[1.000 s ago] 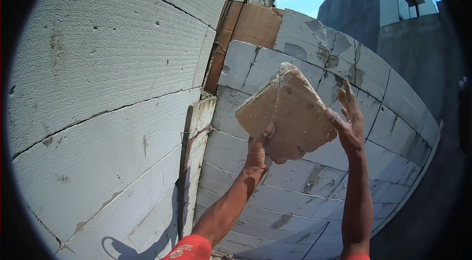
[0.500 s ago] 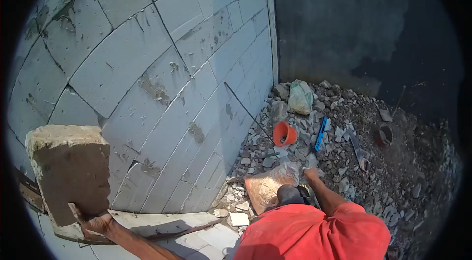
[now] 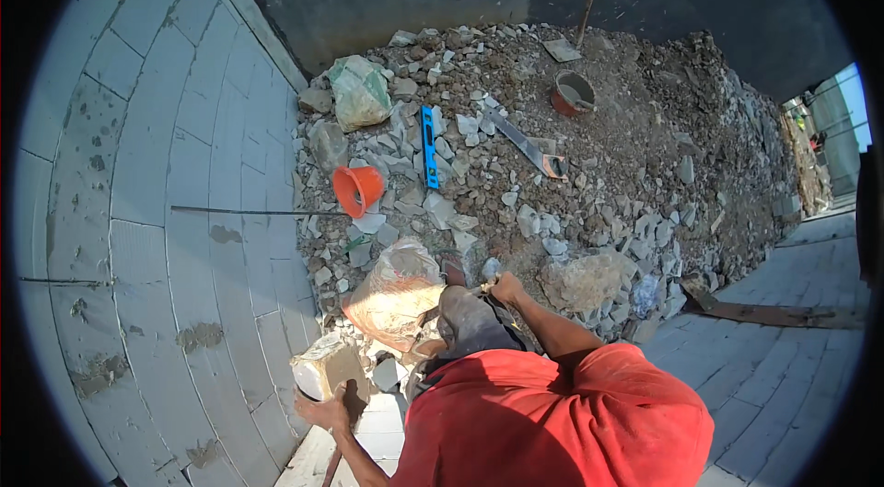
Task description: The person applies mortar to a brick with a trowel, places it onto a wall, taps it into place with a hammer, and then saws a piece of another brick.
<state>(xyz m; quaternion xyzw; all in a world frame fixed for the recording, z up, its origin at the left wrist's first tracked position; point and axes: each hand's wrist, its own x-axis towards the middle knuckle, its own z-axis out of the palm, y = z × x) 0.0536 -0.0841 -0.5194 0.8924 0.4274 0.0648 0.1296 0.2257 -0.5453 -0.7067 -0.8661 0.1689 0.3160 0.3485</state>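
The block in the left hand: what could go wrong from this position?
1. The left hand holds the block alone, low beside the wall; it may slip and fall.
2. The ground is loose rubble, so footing may shift while the person bends.
3. The right hand is down near the stones and could get scraped.

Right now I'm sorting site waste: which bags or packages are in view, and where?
Green-white sack: crumpled, on the rubble by the block wall, beyond the orange bucket.
Clear plastic bag: bulging, tan contents, beside the person's knee.
No signs or screens.
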